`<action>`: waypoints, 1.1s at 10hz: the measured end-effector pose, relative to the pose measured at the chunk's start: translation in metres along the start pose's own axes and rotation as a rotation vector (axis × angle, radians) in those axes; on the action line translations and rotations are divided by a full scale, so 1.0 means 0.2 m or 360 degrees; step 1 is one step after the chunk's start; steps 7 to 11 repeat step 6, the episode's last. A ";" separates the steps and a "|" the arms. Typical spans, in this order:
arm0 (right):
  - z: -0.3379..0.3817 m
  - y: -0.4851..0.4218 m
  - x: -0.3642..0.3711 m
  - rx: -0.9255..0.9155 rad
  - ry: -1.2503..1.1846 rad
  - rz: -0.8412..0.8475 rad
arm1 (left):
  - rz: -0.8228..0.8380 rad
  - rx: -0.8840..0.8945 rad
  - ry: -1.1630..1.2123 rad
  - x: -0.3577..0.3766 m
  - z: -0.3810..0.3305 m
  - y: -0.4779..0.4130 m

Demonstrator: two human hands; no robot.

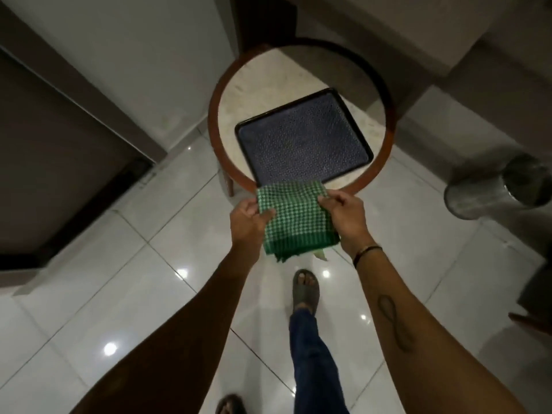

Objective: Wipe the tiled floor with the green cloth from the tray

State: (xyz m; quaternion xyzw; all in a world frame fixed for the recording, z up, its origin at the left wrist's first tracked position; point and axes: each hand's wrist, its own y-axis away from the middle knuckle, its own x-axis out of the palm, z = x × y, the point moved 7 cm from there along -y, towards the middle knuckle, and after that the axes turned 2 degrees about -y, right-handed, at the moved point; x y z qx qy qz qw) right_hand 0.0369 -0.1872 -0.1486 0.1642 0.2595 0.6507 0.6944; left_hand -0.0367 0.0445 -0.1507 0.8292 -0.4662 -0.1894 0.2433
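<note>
A folded green checked cloth (295, 219) hangs in the air just in front of the round table, above the glossy white tiled floor (155, 294). My left hand (249, 218) pinches its left edge and my right hand (346, 213) pinches its upper right corner. Behind the cloth a dark blue rectangular tray (301, 135) lies on the table with nothing in it. The cloth's top edge overlaps the tray's near corner in this view.
The round table (222, 115) has a wooden rim and a pale stone top. A metal cylindrical bin (490, 192) stands on the floor at right. A dark door and frame (59, 144) fill the left. My sandalled feet (304, 289) stand on the tiles below the cloth.
</note>
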 end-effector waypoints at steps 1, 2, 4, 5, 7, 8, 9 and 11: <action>0.19 -0.37 0.10 -0.0035 0.0128 0.0124 | -0.0057 0.0016 0.0021 0.16 -0.14 -0.30; 0.34 -0.67 0.19 -0.0147 0.0459 0.0258 | -0.0178 0.0014 -0.0069 0.23 -0.27 -0.55; 0.51 -0.74 0.13 -0.0286 0.1198 0.0308 | -0.0248 -0.0135 -0.0824 0.17 -0.31 -0.52; 0.56 -0.50 0.18 -0.0462 0.1415 0.0467 | -0.0068 0.0561 -0.1291 0.18 -0.45 -0.22; 0.63 -0.18 0.28 -0.0747 0.1847 0.0623 | 0.0196 0.0816 -0.1647 0.16 -0.56 -0.04; 0.63 -0.18 0.28 -0.0747 0.1847 0.0623 | 0.0196 0.0816 -0.1647 0.16 -0.56 -0.04; 0.63 -0.18 0.28 -0.0747 0.1847 0.0623 | 0.0196 0.0816 -0.1647 0.16 -0.56 -0.04; 0.63 -0.18 0.28 -0.0747 0.1847 0.0623 | 0.0196 0.0816 -0.1647 0.16 -0.56 -0.04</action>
